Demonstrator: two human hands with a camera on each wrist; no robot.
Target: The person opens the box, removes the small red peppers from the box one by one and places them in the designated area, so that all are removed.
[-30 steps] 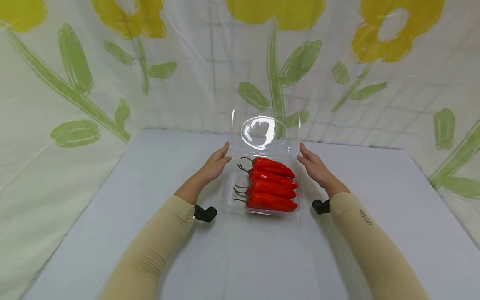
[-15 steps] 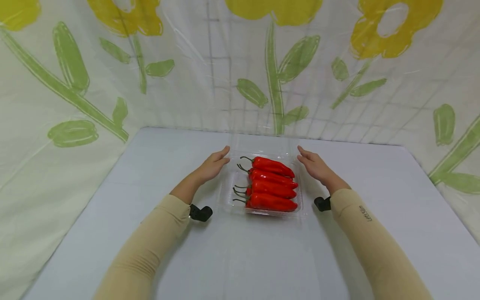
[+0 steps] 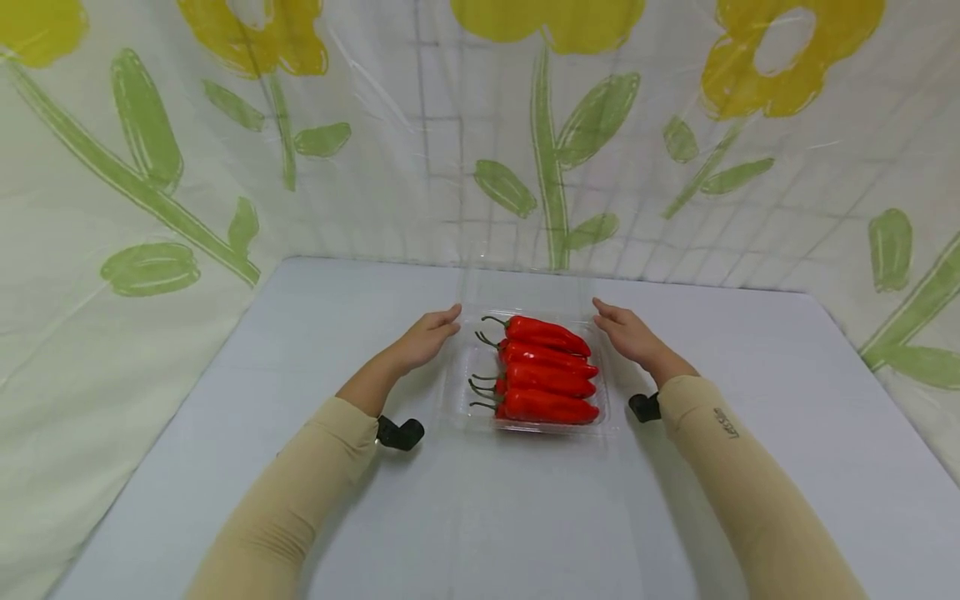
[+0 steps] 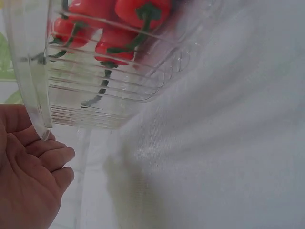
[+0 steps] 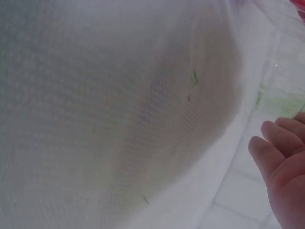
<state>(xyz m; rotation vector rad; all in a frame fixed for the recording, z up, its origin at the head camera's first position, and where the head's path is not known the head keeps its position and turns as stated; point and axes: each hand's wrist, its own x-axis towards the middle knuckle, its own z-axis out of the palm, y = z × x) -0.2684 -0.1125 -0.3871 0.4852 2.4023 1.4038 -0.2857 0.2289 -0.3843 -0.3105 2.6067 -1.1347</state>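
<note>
A clear plastic clamshell box (image 3: 467, 412) sits on the table with its transparent lid (image 3: 525, 287) raised at the back. Several red chili peppers (image 3: 551, 406) lie side by side in the base, green stems to the left. My left hand (image 3: 426, 340) is at the box's back left corner; in the left wrist view, its loosely bent fingers (image 4: 59, 155) are by the clear plastic edge. My right hand (image 3: 630, 335) is at the back right corner, fingers extended toward the lid. Whether the right fingertips touch the plastic cannot be told.
The white table (image 3: 540, 517) ends at a hanging sheet (image 3: 360, 192) printed with yellow flowers and green leaves. Black wrist cameras (image 3: 401, 434) stick out from both wrists, low beside the box.
The lid has tipped back; its bright glare and oval outline no longer show. Both hands have come down slightly toward the box's back corners. The peppers stay in place in the box.
</note>
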